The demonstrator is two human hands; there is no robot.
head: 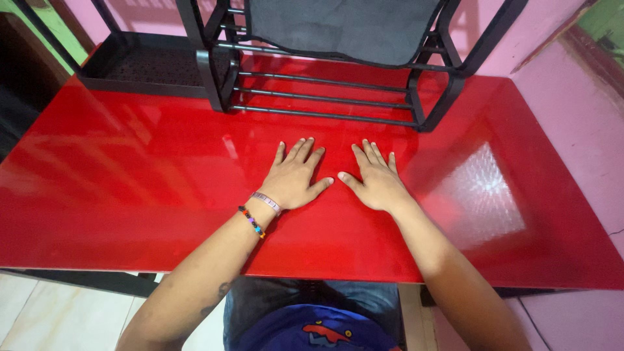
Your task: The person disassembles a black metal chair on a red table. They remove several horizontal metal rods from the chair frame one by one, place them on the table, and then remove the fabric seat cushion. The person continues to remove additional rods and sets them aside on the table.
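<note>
Two bare hands lie flat on a glossy red tabletop (130,188).
The left hand (294,179) and right hand (374,179) rest palm-down, fingers loosely spread, thumbs nearly touching, holding nothing; a black metal-barred rack (325,97) with grey cloth (341,29) stands just beyond.

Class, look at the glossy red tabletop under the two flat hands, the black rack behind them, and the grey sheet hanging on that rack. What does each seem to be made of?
Glossy red tabletop: probably glass or lacquered board; it mirrors the rack and window light.
Black rack: likely painted metal; thin round bars with a dull sheen.
Grey sheet: seemingly felt-like cloth; matt and drooping at its edge.
</note>
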